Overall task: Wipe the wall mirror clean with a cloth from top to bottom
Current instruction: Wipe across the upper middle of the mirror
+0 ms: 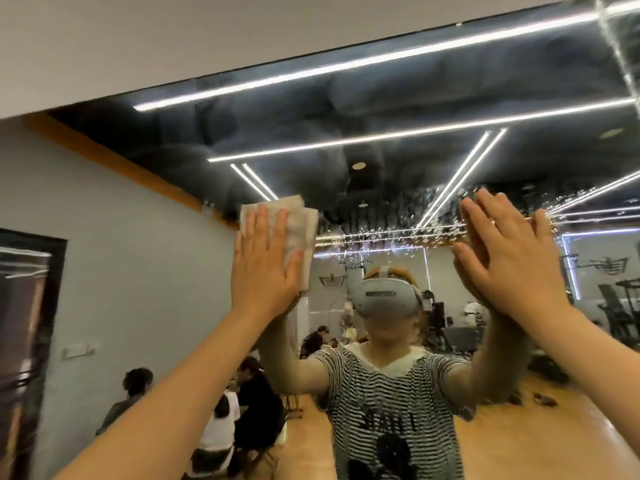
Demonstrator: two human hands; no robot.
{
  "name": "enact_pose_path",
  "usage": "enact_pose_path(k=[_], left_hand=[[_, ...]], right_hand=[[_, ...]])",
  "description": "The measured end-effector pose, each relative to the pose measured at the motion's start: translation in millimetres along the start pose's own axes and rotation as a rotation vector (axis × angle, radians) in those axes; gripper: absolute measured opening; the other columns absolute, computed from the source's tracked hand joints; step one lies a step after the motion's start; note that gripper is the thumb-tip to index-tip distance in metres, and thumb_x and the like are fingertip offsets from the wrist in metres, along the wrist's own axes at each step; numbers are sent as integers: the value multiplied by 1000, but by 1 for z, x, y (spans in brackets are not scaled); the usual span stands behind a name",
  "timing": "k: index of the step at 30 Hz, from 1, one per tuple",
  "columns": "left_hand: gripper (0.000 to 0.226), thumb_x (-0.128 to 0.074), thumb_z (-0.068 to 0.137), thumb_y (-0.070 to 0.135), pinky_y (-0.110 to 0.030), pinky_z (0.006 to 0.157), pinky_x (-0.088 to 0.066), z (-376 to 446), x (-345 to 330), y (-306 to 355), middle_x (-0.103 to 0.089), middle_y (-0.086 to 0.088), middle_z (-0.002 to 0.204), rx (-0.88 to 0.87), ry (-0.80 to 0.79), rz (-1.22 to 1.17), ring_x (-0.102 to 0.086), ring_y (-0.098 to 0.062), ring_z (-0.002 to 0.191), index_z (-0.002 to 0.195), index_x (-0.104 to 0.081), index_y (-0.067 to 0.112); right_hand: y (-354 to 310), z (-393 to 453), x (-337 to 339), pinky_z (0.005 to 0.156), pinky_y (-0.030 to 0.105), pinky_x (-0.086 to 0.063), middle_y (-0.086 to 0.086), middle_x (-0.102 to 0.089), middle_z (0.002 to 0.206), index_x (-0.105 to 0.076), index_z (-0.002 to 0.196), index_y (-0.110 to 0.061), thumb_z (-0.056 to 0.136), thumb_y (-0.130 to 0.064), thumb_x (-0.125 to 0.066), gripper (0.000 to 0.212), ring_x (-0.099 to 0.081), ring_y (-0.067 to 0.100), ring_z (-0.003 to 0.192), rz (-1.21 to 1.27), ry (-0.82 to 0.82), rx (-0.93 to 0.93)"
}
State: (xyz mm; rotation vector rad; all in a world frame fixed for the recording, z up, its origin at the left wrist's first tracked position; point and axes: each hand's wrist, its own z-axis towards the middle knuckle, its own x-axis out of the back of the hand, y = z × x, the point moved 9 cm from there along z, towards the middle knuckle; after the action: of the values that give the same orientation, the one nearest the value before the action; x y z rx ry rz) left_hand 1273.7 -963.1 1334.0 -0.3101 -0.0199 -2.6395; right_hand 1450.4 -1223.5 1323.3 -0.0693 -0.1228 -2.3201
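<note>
— Presently, state of the grip?

— Left hand [265,268] lies flat, fingers straight, pressing a folded pale cloth [294,233] against the wall mirror [381,140]. No curl round the cloth; it is held by palm pressure only. Right hand [509,258] is likewise flat and spread, bare, touching the glass well apart from the left.

— Where does the work lie from that hand?

— A band of droplets [398,226] runs sideways across the glass at cloth height, from just beside the cloth toward the right hand. The cloth's long axis stands roughly upright. Glass above looks smeared but free of droplets; everything below remains, in my judgement, undone.

— Which hand is nearer?

— The left, carrying the cloth. A sideways pass toward the right hand, then downward, appears called for.
</note>
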Motion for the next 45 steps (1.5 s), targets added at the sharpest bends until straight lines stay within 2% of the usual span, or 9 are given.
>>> enact_pose_path(k=[7,13,19,24,29,34,37,41,45], left_hand=[[74,-8,92,50,-48,119,-3,-29,26,-116,-8,-18,161,483,142,-38,-3,-31,149,155,-12,10],[60,-21,103,36,-48,119,-1,-15,26,-117,-6,-18,161,598,192,-40,-1,-33,149,155,-10,10],[60,-19,102,36,-50,120,-4,24,26,-36,-12,-20,160,338,171,20,-6,-36,148,155,-14,8],[66,-5,96,44,-41,116,16,13,-8,84,17,-10,161,55,47,2,19,-26,147,154,11,17],[66,2,89,54,-32,111,26,-3,-17,87,37,-1,150,-135,-65,3,33,-15,141,143,30,29],[68,-13,97,46,-45,121,0,-7,11,-20,3,-14,163,97,-1,7,8,-27,149,156,-1,15],[69,-10,96,45,-46,119,1,-13,19,-54,-3,-18,162,226,48,-16,2,-32,149,155,-6,9],[63,-15,101,38,-47,119,-1,-15,14,-29,-6,-23,160,363,134,-19,-1,-38,148,155,-9,4],[66,0,95,46,-39,117,15,-5,-5,65,13,-14,161,147,82,-38,16,-27,148,153,11,16]], right_hand=[[0,0,-2,116,54,-12,6,-25,158,-28,151,-18,95,-53,-25,67,-21,23,146,29,7,-17],[1,-2,0,115,55,-15,8,-29,156,-31,150,-15,95,-51,-26,66,-24,24,145,45,66,-5],[0,-4,-1,116,54,-11,8,-29,157,-31,150,-15,95,-50,-27,65,-23,24,146,41,50,-15],[2,-3,-3,117,53,-8,5,-25,159,-29,151,-18,94,-52,-24,67,-18,20,146,40,21,-20],[2,-3,0,117,49,-5,3,-24,159,-29,151,-19,94,-53,-24,67,-15,17,146,56,9,-21],[2,-4,1,118,50,-8,3,-24,159,-29,152,-19,93,-52,-22,68,-19,20,147,63,-17,-29],[2,-2,3,117,51,-11,5,-29,158,-34,150,-17,93,-50,-24,67,-24,23,146,70,12,-30],[1,-2,1,116,50,-13,6,-32,156,-36,149,-15,94,-48,-27,65,-27,24,145,64,46,-28],[2,-3,-1,115,49,-14,7,-34,155,-38,148,-15,94,-46,-29,63,-29,24,144,56,72,-27]])
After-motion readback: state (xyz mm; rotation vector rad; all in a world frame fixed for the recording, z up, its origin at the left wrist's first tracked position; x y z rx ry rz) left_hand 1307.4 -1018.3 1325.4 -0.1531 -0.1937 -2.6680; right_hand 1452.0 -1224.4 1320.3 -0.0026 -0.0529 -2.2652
